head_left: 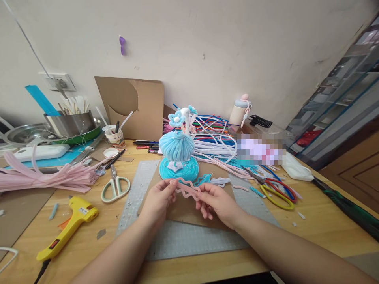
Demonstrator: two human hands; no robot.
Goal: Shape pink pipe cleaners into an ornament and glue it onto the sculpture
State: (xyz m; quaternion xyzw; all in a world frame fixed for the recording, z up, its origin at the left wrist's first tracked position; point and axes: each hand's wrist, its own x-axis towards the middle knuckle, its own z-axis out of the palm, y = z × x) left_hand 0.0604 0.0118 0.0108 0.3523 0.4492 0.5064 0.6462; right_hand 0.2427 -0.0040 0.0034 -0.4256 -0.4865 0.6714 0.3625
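Between my two hands stretches a pink pipe cleaner piece, bent into zigzags with a straighter strand through it. My left hand pinches its left end between thumb and fingers. The right end is pinched by my right hand, whose lower fingers curl loosely. Just behind them stands a blue pipe cleaner ornament with a rounded pleated body, a coiled turquoise base and flowers on top. Beside the base lie short bent blue pieces and white pieces.
A cardboard sheet lies on a grey cutting mat. At left are a yellow glue gun, white-handled scissors and a pink pipe cleaner bundle. Red-and-yellow scissors lie right; a bottle stands behind.
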